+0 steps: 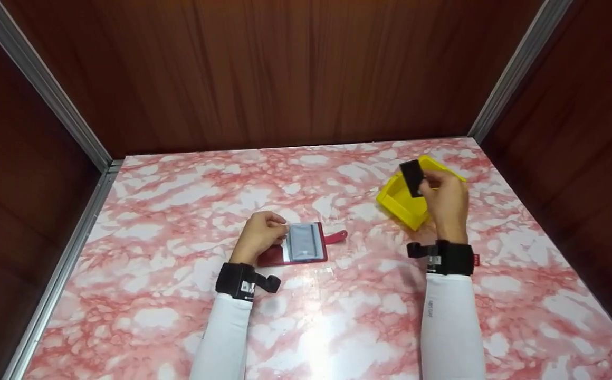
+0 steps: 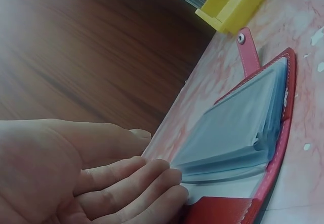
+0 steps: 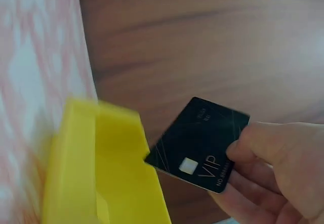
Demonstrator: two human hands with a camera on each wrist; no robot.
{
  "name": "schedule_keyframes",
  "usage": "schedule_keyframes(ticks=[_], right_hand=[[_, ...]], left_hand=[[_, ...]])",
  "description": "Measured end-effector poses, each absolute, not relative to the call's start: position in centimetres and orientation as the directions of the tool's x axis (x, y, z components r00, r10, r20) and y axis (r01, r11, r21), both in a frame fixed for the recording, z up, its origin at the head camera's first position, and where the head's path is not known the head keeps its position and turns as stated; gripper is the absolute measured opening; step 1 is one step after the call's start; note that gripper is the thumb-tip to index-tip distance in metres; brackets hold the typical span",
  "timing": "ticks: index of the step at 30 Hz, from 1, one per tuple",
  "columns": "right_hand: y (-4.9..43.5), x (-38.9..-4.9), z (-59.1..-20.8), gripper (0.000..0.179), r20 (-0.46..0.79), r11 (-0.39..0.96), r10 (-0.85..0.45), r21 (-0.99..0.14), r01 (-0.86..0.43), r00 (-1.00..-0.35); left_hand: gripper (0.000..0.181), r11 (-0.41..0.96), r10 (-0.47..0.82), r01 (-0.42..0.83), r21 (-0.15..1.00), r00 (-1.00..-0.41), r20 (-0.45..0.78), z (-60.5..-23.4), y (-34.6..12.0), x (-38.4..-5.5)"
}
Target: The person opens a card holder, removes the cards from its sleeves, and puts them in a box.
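Between thumb and fingers, my right hand (image 1: 447, 203) pinches a black VIP card (image 3: 202, 145) by one end. The card (image 1: 412, 177) is over the yellow bin (image 1: 398, 203), which sits on the table at the right. An open red card holder (image 1: 323, 243) lies in front of my left hand (image 1: 258, 235). Its clear plastic sleeves (image 2: 228, 120) are stacked on the far side, and a snap strap (image 2: 248, 54) sticks out past them. My left fingers (image 2: 157, 183) are loosely bent at the holder's near cover, with nothing gripped.
The table (image 1: 153, 316) has a pink and white marbled top. Brown wood-grain panels (image 1: 285, 74) stand at the back and both sides, with metal posts at the corners. Each wrist wears a black strap (image 1: 451, 257) with a small camera arm.
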State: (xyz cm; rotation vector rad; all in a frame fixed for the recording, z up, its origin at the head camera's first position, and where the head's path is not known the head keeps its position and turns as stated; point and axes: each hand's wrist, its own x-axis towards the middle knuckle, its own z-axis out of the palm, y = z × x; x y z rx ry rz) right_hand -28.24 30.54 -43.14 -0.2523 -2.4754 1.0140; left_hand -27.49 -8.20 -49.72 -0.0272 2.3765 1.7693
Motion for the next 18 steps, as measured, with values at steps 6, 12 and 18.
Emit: schedule_keyframes(ticks=[6, 12, 18], right_hand=[[31.9, -28.2, -43.6, 0.026, 0.406, 0.775, 0.315, -0.632, -0.015, -0.858], [31.8, -28.2, -43.9, 0.021, 0.382, 0.824, 0.237, -0.565, -0.023, -0.893], [31.3, -28.4, -44.9, 0.017, 0.354, 0.866, 0.128, -0.495, -0.069, -0.927]], left_hand=[[0.019, 0.304, 0.081, -0.143, 0.942, -0.981, -0.175, -49.8, -8.1, -27.4], [0.02, 0.31, 0.086, -0.145, 0.94, -0.98, -0.18, -49.8, -8.0, -27.4], [0.021, 0.322, 0.093, -0.135, 0.937, -0.98, -0.173, -49.8, -7.9, -27.3]])
